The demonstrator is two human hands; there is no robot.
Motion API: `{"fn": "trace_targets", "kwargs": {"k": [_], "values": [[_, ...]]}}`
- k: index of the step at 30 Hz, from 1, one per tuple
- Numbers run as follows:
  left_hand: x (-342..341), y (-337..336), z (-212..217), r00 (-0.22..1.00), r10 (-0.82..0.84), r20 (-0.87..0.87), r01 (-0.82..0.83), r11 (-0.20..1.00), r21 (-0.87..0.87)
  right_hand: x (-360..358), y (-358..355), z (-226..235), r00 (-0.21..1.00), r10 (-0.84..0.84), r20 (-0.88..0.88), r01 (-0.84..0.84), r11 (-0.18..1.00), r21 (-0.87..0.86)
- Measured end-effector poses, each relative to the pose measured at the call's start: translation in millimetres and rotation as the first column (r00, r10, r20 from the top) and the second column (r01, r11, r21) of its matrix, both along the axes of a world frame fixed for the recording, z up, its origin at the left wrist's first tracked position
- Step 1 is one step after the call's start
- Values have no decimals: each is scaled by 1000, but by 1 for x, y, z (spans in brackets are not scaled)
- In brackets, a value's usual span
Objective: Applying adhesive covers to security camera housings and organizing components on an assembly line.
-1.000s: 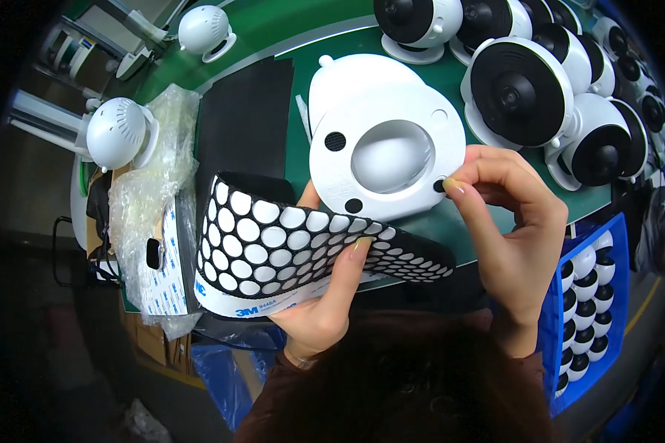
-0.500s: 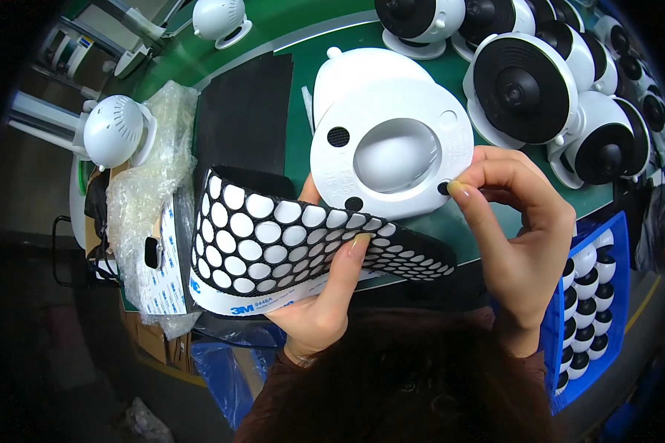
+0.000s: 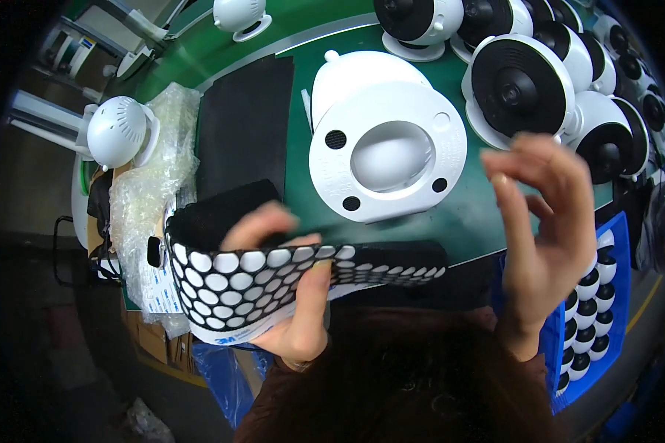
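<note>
My left hand grips a black foam sheet of round pads, its thumb over the white discs and its blurred fingers behind. The sheet is curled, with a bare black strip near its right end. Beyond it on the green table lies a white fan-like device, its ring-shaped base turned up. Black round pads sit in three of the base's round recesses; the upper right recess has none. My right hand is raised right of the base, fingers bent, apart and partly blurred, with nothing visible between them.
Several white devices with black fronts crowd the far right. A blue crate of black-and-white round parts stands at the lower right. Bubble wrap, a black sheet and another white device are on the left.
My right hand has let go of the pad at the base's lower right and moved right. My left hand has drawn the pad sheet down and left, away from the base.
</note>
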State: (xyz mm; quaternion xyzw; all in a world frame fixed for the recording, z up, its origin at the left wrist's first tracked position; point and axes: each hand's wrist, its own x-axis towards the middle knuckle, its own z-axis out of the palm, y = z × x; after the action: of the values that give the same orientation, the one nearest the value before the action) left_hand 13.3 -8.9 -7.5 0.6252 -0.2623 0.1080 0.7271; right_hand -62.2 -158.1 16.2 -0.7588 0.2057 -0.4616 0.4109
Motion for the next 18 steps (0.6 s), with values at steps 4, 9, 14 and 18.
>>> {"fn": "trace_targets", "kwargs": {"k": [4, 9, 14, 18], "values": [[-11, 6, -1, 996, -82, -43, 81, 997, -19, -3, 16, 5, 916, 390, -96, -401, 899, -174], [-14, -16, 1, 988, -153, 5, 150, 960, -236, -1, 22, 1, 944, 322, -75, -330, 927, -176], [-16, -17, 5, 994, -89, 56, 99, 974, -203, -6, 23, -1, 949, 313, -43, -316, 935, -162], [-19, -14, 1, 999, -3, 39, 7, 993, -114, -5, 25, 0, 953, 298, -56, -303, 940, -160]]}}
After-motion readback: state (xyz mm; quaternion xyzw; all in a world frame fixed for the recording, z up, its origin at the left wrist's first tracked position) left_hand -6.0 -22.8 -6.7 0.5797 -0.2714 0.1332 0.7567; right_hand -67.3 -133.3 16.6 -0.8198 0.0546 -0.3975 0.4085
